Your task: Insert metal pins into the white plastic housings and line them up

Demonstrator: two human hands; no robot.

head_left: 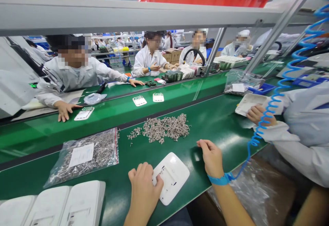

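The left hand (144,188) clamps the white housing (171,177); the right hand (211,157) hovers loosely curled, empty. An elbow sweep could scatter the loose metal clips (161,129).

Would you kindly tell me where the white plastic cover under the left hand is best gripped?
Probably by the free right-hand edge of the white cover, approached from the right. It lies flat on the green mat, the left hand covers its left part, and the right hand hovers nearby.

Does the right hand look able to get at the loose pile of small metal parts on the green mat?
Probably yes. The right hand rests on the mat just in front of the pile of metal parts, and only bare green mat lies between them; nothing blocks the way.
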